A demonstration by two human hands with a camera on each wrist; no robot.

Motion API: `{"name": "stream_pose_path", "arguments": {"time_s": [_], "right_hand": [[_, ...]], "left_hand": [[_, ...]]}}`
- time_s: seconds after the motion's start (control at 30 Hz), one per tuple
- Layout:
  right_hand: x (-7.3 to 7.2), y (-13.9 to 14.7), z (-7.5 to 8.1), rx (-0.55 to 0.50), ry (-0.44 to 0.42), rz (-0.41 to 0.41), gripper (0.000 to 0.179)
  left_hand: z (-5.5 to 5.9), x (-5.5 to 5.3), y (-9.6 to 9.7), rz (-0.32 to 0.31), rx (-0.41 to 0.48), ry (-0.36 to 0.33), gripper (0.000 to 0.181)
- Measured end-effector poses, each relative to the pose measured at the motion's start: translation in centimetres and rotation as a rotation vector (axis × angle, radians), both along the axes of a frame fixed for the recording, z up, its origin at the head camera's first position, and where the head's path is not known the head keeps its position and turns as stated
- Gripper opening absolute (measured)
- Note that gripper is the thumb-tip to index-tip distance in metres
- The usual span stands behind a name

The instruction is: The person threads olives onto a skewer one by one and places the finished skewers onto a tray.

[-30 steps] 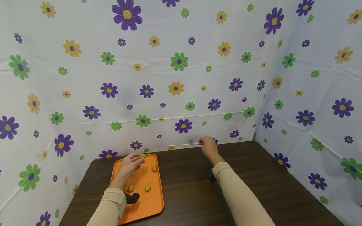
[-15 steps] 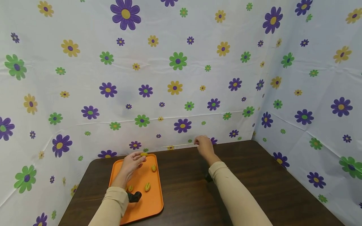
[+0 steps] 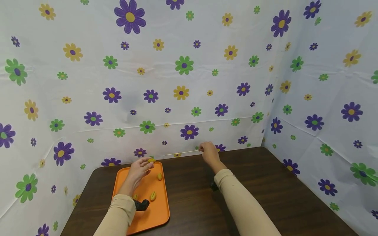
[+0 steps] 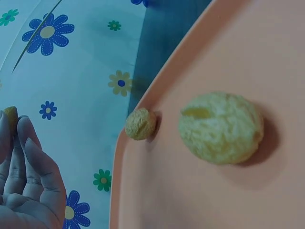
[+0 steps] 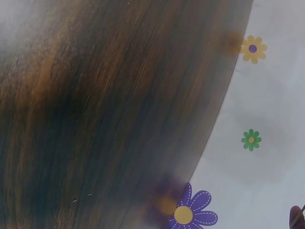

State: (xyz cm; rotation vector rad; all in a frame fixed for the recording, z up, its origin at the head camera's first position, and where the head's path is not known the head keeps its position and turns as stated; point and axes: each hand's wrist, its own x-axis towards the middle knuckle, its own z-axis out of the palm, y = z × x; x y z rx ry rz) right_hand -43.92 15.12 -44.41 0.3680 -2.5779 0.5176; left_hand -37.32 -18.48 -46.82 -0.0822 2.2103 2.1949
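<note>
In the head view my left hand [image 3: 137, 172] pinches a small yellow oval piece [image 3: 152, 160] above the far end of an orange tray [image 3: 166, 200]. The left wrist view shows this yellow piece [image 4: 10, 119] between thumb and fingertips. My right hand [image 3: 209, 154], further right, pinches one end of a thin, pale, skewer-like stick [image 3: 183, 152]. The stick points left, its tip apart from the yellow piece. On the tray lie several similar pieces, such as a wrinkled one with a slit [image 4: 221, 128] and a smaller-looking one [image 4: 141, 124]. Only a fingertip [image 5: 296, 217] shows in the right wrist view.
The tray stands on the left part of a dark wooden table [image 3: 192, 193]. Flower-patterned white sheeting [image 3: 165, 72] rises behind the table and along its right side. A black wrist mount [image 3: 142, 205] on the left arm hangs over the tray.
The right hand has moved left with the stick, bringing its tip nearer the yellow piece. The left hand still pinches that piece and has hardly moved.
</note>
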Motion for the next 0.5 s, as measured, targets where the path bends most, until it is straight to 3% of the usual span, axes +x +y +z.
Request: {"name": "stream_pose_path", "arguments": {"time_s": [0.5], "right_hand": [[-0.08,-1.05,-0.47,-0.012,-0.004,0.015,0.017]], "left_hand": [[-0.09,-0.27,0.95,0.001,0.013,0.009,0.036]]}}
